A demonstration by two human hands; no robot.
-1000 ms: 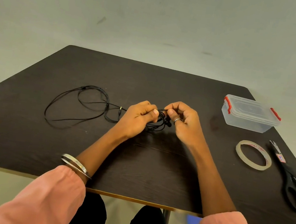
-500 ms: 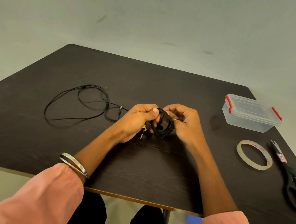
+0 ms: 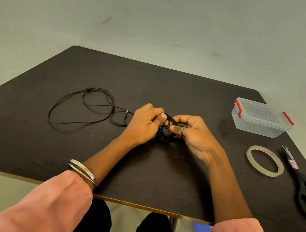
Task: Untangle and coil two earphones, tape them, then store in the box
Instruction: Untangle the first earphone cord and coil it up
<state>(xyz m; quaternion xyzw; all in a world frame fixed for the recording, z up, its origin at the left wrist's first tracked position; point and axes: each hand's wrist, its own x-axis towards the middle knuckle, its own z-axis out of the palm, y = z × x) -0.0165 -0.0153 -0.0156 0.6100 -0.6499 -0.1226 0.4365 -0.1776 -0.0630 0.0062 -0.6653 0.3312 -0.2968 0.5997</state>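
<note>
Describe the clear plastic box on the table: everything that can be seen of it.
The box is a small rectangular container of clear, slightly frosted plastic with rounded corners. A clear lid sits on top, with a red clip at each short end; it looks shut. It appears empty, though the frosted walls make that uncertain. It stands upright, flat on the dark table near the far right corner. Nothing else touches it: the tape roll and scissors lie apart, nearer the person.
</note>
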